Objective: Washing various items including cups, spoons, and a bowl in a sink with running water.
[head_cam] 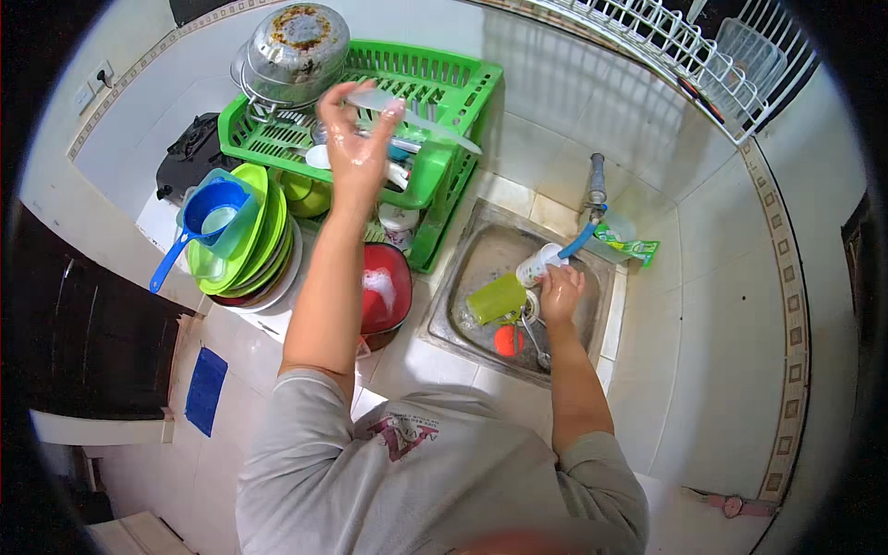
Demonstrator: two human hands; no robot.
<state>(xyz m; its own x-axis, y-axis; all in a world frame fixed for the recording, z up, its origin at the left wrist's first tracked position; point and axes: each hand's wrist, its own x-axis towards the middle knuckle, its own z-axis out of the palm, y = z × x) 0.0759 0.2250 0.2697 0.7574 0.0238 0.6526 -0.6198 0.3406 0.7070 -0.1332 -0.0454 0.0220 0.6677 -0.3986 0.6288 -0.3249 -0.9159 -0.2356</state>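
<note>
My left hand point(361, 139), wet, is raised over the green plastic dish rack point(451, 163) and grips a translucent white spatula-like utensil point(430, 126) between thumb and fingers. In the sink point(479, 250), my right hand point(560, 291) has its fingers on a white cup point(534, 267) with a printed pattern, tilted under the blue hose point(577, 241) of the faucet. Beside it in the basin lie a yellow-green tumbler point(497, 298), an orange ball-shaped thing point(508, 340) and metal spoons point(535, 340). Whether water runs from the hose I cannot tell.
An upturned metal pot point(302, 55) sits on the rack's left end. Left of my left arm are stacked green plates point(253, 257) with a blue dipper point(215, 211) on top. A red basin point(385, 288) with suds stands left of the sink. A white wire rack point(666, 48) hangs upper right.
</note>
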